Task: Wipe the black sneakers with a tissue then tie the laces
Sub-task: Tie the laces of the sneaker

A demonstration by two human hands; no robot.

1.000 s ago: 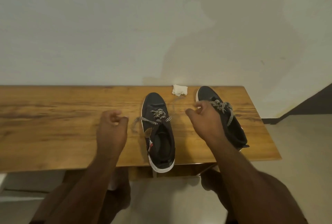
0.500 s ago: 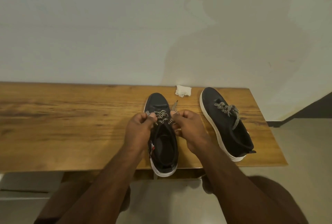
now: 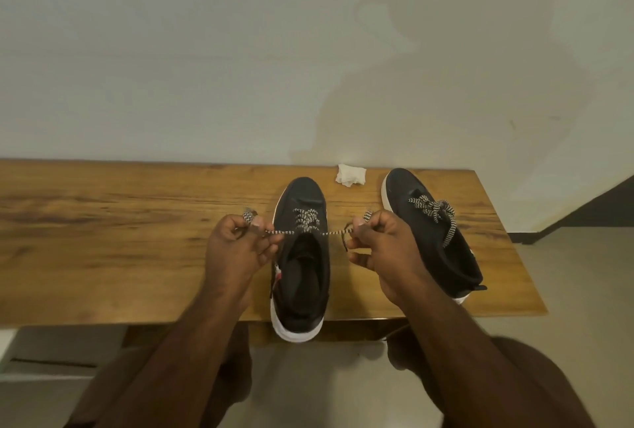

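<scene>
1. Long wooden table point(image 3: 120, 221) with a brown grain top runs out to the left of both hands; wall behind it, pale floor below.
2. Left hand point(image 3: 236, 249): fingers curled, pinching one end of the black-and-white zigzag lace point(image 3: 305, 227). The lace tip sticks up past the knuckles, and the strand runs taut from the pinch toward the shoe.
3. Black low-top sneaker with white sole point(image 3: 302, 273) sits between the two hands, toe toward the wall, heel hanging slightly over the near table edge. Its lace crosses at the top eyelets and is pulled out sideways to both hands. Looks like a knot being cinched; can't tell if it's the first crossover or a finished bow, and no loops are visible.
4. Crumpled white tissue point(image 3: 350, 174) lies on the table beyond the hands, just past the toes and between the two shoes. Nothing is touching it, so I judge the wiping is done.
5. Right hand point(image 3: 384, 249): fingers curled, thumb and forefinger pinching the other lace end, tip poking up above the grip. Pull is opposite to the left hand's.
6. Second black sneaker with white sole point(image 3: 442, 249) sits right of the right hand, angled, not touched. Its lace point(image 3: 434, 213) is bunched in what reads as a tied bow, one tail draped down the side.
7. Status estimate: wipe complete, right-side shoe laced, middle shoe mid-tie. Left to do: finish and tighten this knot.
</scene>
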